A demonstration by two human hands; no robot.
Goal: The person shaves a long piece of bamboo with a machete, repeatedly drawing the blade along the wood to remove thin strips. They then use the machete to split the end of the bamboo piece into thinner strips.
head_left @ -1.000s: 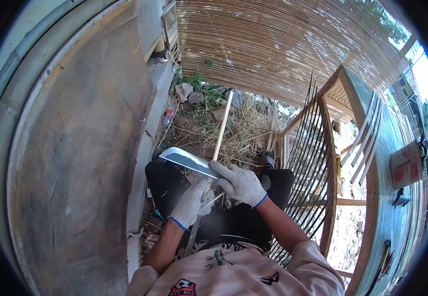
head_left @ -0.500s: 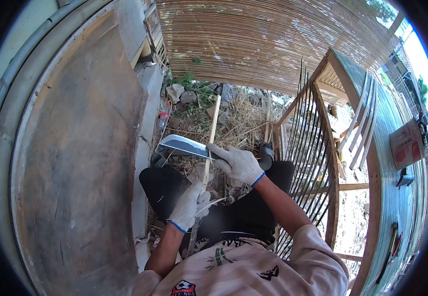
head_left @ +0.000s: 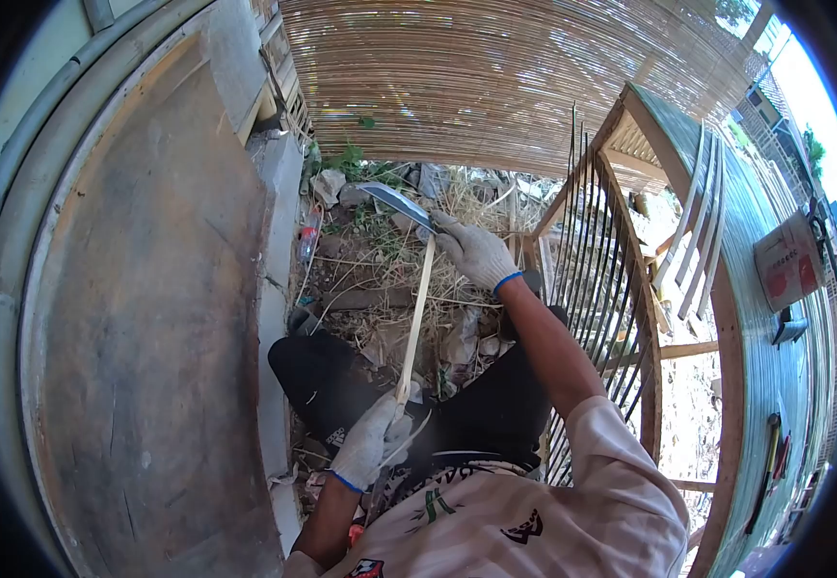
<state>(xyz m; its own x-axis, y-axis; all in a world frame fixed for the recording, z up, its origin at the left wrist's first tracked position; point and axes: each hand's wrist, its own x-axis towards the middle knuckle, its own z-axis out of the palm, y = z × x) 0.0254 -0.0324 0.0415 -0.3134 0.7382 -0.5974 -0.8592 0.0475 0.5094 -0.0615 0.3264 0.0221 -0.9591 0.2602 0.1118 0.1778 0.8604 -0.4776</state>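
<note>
My right hand [head_left: 476,252], in a white knit glove with a blue cuff, grips the handle of a machete [head_left: 397,203], its broad blade pointing away to the upper left. A long pale strip, apparently bamboo [head_left: 419,313], runs from my lap up to the machete near my right fingers. My left hand [head_left: 368,445], gloved alike, is closed around the strip's near end, above my dark trousers. A thin pale sliver curls out beside the left fingers. Where blade and strip meet is partly covered by the right hand.
A large worn board [head_left: 153,318] stands along my left. To the right is a wooden frame with dark slats [head_left: 597,260] and a green-topped bench [head_left: 760,385] bearing pale strips [head_left: 703,222], a bucket [head_left: 787,260] and tools. Straw, stones and a plastic bottle [head_left: 308,236] litter the ground.
My right hand and the machete have moved away from me along the strip to its far end. My left hand has dropped slightly toward my lap, still holding the strip.
</note>
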